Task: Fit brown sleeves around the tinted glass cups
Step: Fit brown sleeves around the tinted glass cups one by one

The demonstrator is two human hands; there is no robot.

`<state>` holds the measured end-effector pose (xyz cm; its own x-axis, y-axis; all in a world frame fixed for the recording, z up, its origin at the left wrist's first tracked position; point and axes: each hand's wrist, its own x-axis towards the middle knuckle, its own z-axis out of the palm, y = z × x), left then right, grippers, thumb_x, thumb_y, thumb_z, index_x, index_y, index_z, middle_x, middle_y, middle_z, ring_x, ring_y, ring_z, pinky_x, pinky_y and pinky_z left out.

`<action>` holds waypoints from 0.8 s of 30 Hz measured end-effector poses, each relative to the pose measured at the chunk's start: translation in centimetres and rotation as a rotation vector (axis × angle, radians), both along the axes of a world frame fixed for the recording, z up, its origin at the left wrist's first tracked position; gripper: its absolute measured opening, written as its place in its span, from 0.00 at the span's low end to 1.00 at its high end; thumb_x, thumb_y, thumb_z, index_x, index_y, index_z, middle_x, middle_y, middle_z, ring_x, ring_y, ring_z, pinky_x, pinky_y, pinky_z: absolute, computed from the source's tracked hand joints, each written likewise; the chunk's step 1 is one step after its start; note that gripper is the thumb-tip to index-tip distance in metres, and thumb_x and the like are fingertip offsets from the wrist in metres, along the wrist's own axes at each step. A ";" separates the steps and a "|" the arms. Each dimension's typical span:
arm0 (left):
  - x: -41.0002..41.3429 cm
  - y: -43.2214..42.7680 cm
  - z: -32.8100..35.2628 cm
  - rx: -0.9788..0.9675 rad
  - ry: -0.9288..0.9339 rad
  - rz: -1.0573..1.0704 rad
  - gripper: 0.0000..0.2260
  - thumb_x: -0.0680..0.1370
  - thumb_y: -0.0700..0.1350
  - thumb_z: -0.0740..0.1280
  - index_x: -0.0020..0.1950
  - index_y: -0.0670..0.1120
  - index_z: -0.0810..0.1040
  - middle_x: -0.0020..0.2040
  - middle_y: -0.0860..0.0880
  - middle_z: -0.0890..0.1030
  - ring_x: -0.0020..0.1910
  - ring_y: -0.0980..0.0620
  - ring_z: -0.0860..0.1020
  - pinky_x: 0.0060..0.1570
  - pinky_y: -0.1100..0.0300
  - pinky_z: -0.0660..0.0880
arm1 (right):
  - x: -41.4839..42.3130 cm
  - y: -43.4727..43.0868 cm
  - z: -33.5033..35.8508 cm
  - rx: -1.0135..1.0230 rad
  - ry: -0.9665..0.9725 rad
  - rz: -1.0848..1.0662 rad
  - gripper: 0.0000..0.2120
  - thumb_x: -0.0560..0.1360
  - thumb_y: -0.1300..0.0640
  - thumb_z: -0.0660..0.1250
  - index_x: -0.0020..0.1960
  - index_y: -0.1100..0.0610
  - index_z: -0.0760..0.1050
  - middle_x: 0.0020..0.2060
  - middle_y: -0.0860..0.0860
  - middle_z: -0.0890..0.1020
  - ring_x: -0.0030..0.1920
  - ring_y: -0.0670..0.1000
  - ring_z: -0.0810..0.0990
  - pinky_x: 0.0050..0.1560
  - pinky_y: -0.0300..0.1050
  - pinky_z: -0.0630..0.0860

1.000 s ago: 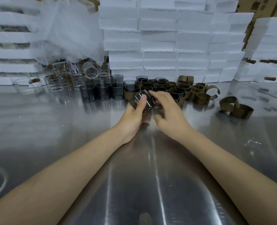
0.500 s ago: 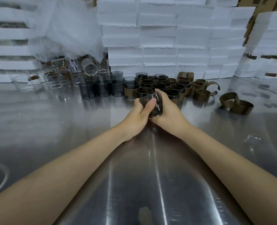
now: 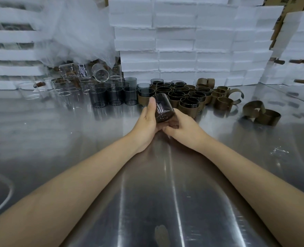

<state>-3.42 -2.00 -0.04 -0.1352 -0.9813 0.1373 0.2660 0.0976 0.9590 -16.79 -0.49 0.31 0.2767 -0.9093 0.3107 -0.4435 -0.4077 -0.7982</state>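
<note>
A tinted glass cup [image 3: 162, 108], drawn back from the sleeved cups [image 3: 186, 97], is now gripped tilted above the steel table [image 3: 76, 139] by left hand [image 3: 147, 122] and right hand [image 3: 183, 129]; whether it is sleeved cannot be told.

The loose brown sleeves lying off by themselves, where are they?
The two loose sleeves lie on the steel table, right of the sleeved cups and the right hand.

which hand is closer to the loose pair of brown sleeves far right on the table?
Right. The right hand sits nearer the loose sleeves; the left hand is beyond it, further left.
</note>
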 end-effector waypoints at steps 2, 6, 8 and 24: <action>0.2 -0.2 0.0 0.017 0.025 -0.012 0.26 0.84 0.57 0.47 0.73 0.41 0.67 0.63 0.39 0.79 0.54 0.48 0.83 0.45 0.59 0.81 | 0.1 0.1 -0.1 -0.003 -0.035 0.036 0.28 0.76 0.63 0.68 0.73 0.55 0.64 0.58 0.50 0.81 0.54 0.46 0.81 0.58 0.43 0.76; 0.1 0.0 0.0 -0.018 -0.039 -0.046 0.30 0.81 0.60 0.52 0.80 0.48 0.54 0.76 0.45 0.65 0.66 0.47 0.76 0.59 0.52 0.79 | 0.1 -0.1 0.0 -0.016 0.011 -0.035 0.36 0.80 0.57 0.63 0.79 0.48 0.46 0.62 0.51 0.78 0.48 0.46 0.80 0.61 0.43 0.73; -0.1 0.3 0.2 -0.010 -0.038 -0.065 0.44 0.73 0.61 0.64 0.81 0.54 0.42 0.79 0.48 0.57 0.69 0.47 0.73 0.53 0.58 0.80 | -0.1 0.1 0.2 -0.032 0.026 -0.076 0.34 0.80 0.55 0.63 0.79 0.48 0.49 0.59 0.53 0.81 0.51 0.50 0.82 0.61 0.45 0.74; 0.6 0.7 0.4 -0.065 -0.088 0.053 0.17 0.82 0.51 0.64 0.70 0.54 0.69 0.64 0.41 0.76 0.35 0.50 0.84 0.34 0.63 0.79 | -1.0 -0.1 0.6 -0.253 0.129 -0.218 0.14 0.81 0.56 0.61 0.39 0.58 0.78 0.31 0.48 0.83 0.30 0.44 0.82 0.43 0.49 0.80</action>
<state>-2.80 -1.26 0.37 -0.0975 -0.9768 0.1908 0.1738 0.1721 0.9696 -17.83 -0.59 0.95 0.1362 -0.8501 0.5087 -0.6326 -0.4698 -0.6157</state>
